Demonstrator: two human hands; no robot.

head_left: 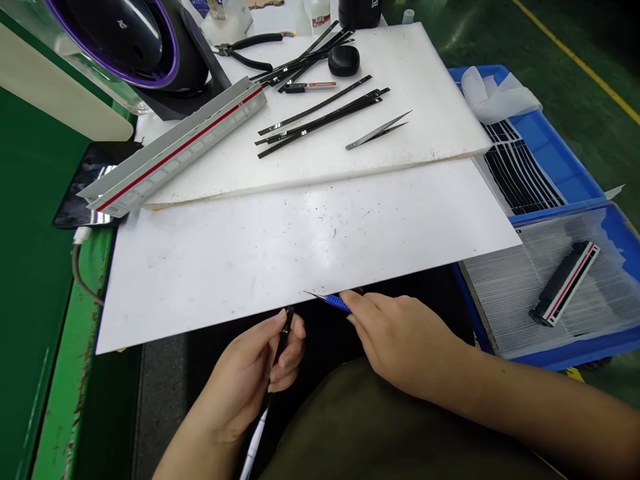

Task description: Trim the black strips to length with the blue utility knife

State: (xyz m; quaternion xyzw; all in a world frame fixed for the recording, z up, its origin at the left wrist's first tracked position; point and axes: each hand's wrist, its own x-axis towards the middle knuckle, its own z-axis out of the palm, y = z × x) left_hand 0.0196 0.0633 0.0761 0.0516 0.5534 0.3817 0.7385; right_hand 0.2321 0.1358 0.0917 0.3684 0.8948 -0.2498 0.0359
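Below the front edge of the white sheet (310, 247), my left hand (267, 360) is closed around a thin dark strip (284, 340), whose upper end sticks out between thumb and fingers. My right hand (400, 333) grips a blue-handled knife (336, 302) with a fine pointed tip directed left over the sheet's edge. The tip is a little above and right of the strip, apart from it. Several dark strips (325, 123) lie on the thick white board (430, 80), with metal tweezers (377, 131) to their right.
On the board are black-handled pliers (250, 50), a pen (310, 87), a round black case (344, 61) and a long grey box (180, 147). A fan (125, 40) stands back left. Blue trays (565, 153) of strips are at right, one with a dark block (564, 283).
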